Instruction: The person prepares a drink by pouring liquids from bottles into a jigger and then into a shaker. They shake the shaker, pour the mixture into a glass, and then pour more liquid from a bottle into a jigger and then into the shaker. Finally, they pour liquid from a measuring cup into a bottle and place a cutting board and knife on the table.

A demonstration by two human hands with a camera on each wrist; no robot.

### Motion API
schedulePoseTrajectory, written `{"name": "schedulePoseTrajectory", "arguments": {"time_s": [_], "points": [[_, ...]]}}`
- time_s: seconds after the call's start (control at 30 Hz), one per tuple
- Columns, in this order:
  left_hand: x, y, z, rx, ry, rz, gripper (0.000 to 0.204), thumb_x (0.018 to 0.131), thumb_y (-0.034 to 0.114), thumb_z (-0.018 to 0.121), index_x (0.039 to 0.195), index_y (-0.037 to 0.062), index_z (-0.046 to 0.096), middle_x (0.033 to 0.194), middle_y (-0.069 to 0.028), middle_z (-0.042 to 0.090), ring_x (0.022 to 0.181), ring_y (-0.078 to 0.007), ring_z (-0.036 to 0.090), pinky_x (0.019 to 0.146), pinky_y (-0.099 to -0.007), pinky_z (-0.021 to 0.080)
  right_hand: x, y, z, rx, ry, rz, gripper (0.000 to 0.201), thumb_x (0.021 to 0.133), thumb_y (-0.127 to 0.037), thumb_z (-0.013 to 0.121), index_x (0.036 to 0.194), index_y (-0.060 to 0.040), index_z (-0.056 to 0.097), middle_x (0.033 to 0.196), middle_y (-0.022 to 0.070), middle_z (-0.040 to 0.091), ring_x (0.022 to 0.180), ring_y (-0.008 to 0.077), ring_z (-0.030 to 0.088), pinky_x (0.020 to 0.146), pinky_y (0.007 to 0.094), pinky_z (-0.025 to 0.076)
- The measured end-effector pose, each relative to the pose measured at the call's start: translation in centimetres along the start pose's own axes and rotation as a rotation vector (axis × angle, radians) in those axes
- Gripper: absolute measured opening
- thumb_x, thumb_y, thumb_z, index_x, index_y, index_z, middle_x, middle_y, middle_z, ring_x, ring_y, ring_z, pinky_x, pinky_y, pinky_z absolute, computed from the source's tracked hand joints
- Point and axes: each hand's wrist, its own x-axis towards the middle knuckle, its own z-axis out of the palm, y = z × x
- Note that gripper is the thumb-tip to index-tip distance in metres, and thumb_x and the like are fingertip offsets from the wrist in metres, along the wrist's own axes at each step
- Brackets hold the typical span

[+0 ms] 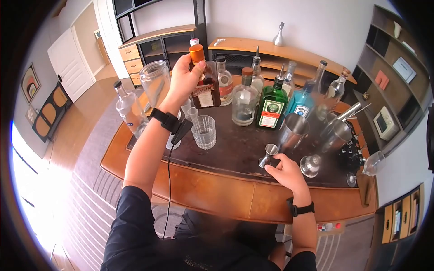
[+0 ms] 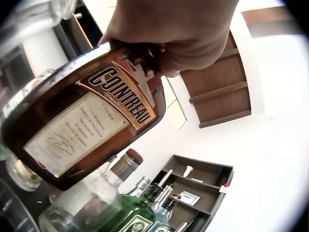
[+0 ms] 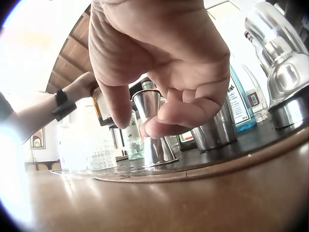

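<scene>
My left hand (image 1: 186, 77) grips a brown Cointreau bottle (image 1: 207, 92) around its neck, just under the orange cap (image 1: 196, 53). The bottle is held up above the far part of the table, its label (image 2: 77, 130) facing the left wrist camera. At the table's near side, a steel double-ended jigger (image 1: 269, 156) stands on the dark top. My right hand (image 1: 287, 173) has thumb and fingers around the jigger's waist, seen closely in the right wrist view, where the fingers (image 3: 178, 118) partly cover the jigger (image 3: 147, 104).
A ribbed glass (image 1: 204, 132) stands left of centre, a large glass jar (image 1: 155, 79) behind it. Green Jägermeister (image 1: 272, 106), blue gin (image 1: 302, 101) and several clear bottles line the back. Shaker tins (image 1: 293, 131), a strainer top (image 1: 310, 165) and a stemmed glass (image 1: 373, 163) are rightward.
</scene>
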Motion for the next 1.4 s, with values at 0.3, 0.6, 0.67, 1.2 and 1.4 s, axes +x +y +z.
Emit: {"name": "schedulePoseTrajectory", "arguments": {"time_s": [0.3,0.6,0.67,1.2,1.4], "points": [[0.5,-3.7,3.0,0.029,-0.268,-0.264,0.022,0.102,0.015,0.063,0.12,0.0023,0.061,0.094,-0.0011,0.065,0.079,-0.009,0.059,0.071,-0.0265,0.05,0.8,2.0,-0.2,0.056,-0.012,-0.027,0.054,0.09,-0.032,0.078,0.127,0.0026,0.06,0.066,0.0013,0.06,0.058,0.0084,0.056,0.054,0.0276,0.044],[0.0,-7.5,4.4,0.066,-0.377,-0.453,0.026,0.1,0.01,0.062,0.123,-0.0019,0.059,0.095,-0.004,0.065,0.075,-0.0108,0.061,0.068,-0.0281,0.053,0.8,1.8,-0.9,0.114,-0.053,0.017,0.057,0.09,-0.032,0.077,0.131,0.0025,0.058,0.066,-0.0007,0.057,0.059,0.0066,0.053,0.053,0.0258,0.041],[0.1,-7.8,4.3,0.059,-0.382,-0.461,0.025,0.101,0.011,0.062,0.122,-0.0014,0.059,0.096,-0.0037,0.064,0.076,-0.0106,0.06,0.069,-0.0279,0.052,0.7,1.9,-0.9,0.104,-0.049,0.01,0.057,0.09,-0.032,0.077,0.132,0.0026,0.057,0.066,-0.0006,0.057,0.06,0.0064,0.053,0.054,0.0259,0.041],[0.2,-5.2,2.0,0.461,-0.274,-0.233,0.068,0.09,0.031,0.077,0.142,-0.0032,0.049,0.132,-0.0218,0.064,0.113,-0.0241,0.066,0.095,-0.035,0.053,0.8,2.0,-0.6,0.038,-0.078,0.075,0.059,0.086,-0.039,0.078,0.128,-0.0006,0.061,0.08,0.0066,0.065,0.075,0.0176,0.064,0.068,0.0349,0.05],[-3.7,-1.0,2.6,0.514,0.003,0.176,0.058,0.086,0.028,0.075,0.133,-0.0003,0.056,0.114,-0.0184,0.067,0.109,-0.0356,0.064,0.097,-0.0439,0.05,1.2,3.8,0.3,0.011,-0.041,-0.055,0.053,0.092,-0.029,0.076,0.132,0.0005,0.057,0.068,-0.0004,0.056,0.057,0.0066,0.052,0.05,0.0258,0.041]]}}
